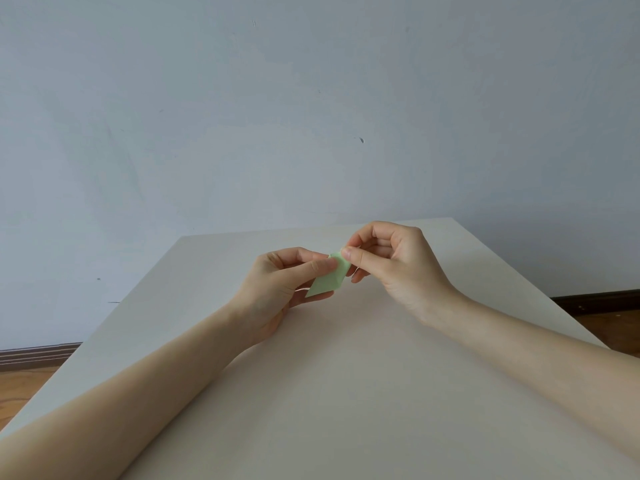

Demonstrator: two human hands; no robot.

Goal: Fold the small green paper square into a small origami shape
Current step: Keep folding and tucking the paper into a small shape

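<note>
Item: one small pale green paper piece (325, 279), already folded into a narrow, slanted four-sided form with a crease running along it. Location: held in the air above the plain white rectangular table (346, 393), between both hands, not touching the surface.

Left hand (277, 289): we see the thumb laid flat on the upper face of the paper, the other fingers curled behind and beneath it, so the piece is pinched at its left and lower part.

Right hand (391, 261): thumb and forefinger closed together on the top right corner of the paper, the remaining fingers loosely curled and holding nothing.

Handling notes: we judge the paper very light, thin and limp where single, somewhat stiffer where layers overlap. It should crease readily and keep a crease, but it would tear or crumple under a hard pull. We would take hold at corners and along existing fold lines, with fingertip pads only, and keep one hand anchoring the body while the other works a flap.

Surroundings: pale grey painted wall (311, 116); brown wooden floor (20, 386) at the margins.
</note>
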